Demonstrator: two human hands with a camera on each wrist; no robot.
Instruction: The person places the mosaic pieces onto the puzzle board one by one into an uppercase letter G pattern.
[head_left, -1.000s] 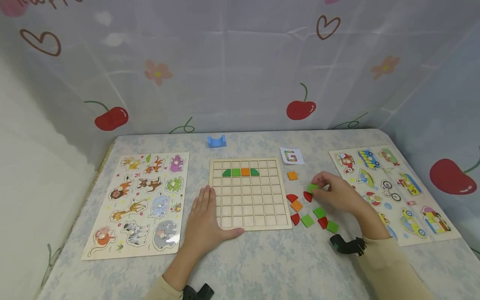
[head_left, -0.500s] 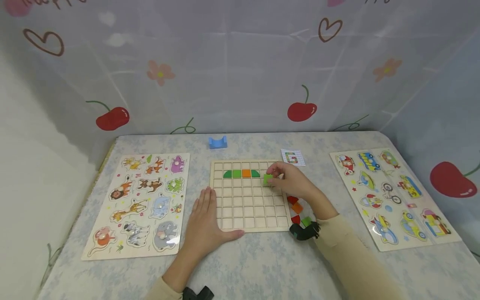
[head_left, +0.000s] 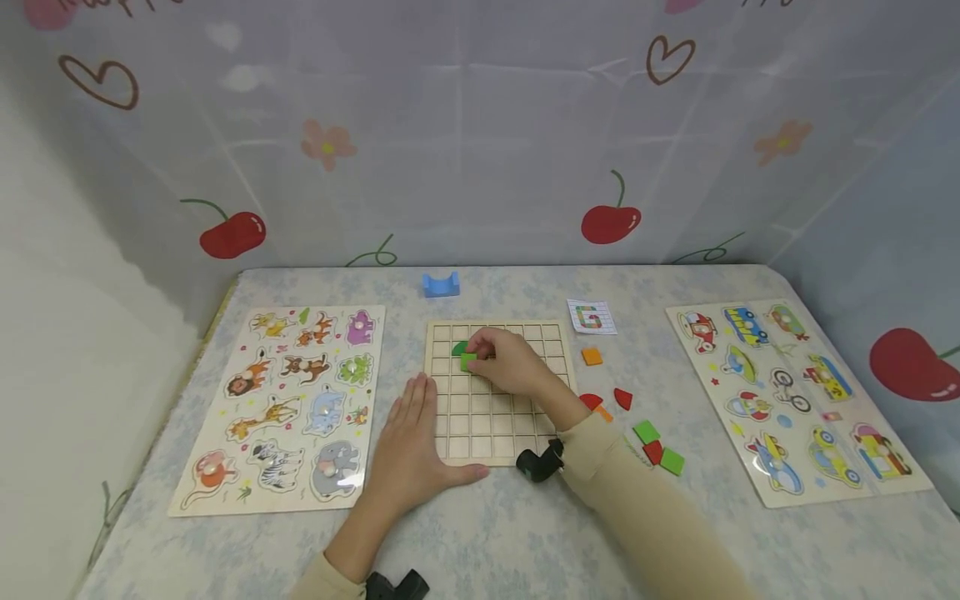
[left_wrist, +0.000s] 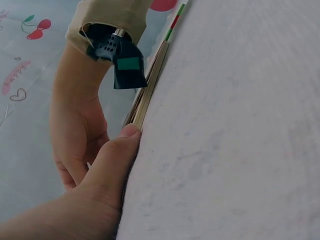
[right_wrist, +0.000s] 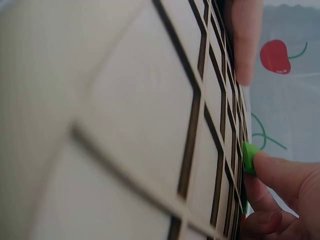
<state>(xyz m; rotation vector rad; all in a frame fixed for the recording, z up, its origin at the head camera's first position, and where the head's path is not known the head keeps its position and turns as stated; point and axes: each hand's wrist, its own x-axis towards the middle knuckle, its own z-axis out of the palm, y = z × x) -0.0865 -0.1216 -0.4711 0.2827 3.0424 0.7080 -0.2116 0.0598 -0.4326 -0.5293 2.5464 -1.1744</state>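
Observation:
A wooden grid board lies mid-table. My left hand rests along its left edge with fingers straight and thumb spread toward the near edge; in the left wrist view, the thumb is at the board's side. Over the upper left squares, my right hand pinches a green square tile between thumb and fingers. The right wrist view shows this tile right at the grid's surface. Just beyond it sits a dark green quarter-round piece; the rest of that row is hidden behind the hand.
Right of the board lie an orange tile, red quarter-round pieces and green tiles. A pattern card and a blue holder stand farther back. An animal puzzle is left, a vehicle puzzle right.
My right hand has carried the green tile from the loose pieces on the right, leftward across the board to its upper left. My left hand has stayed in place.

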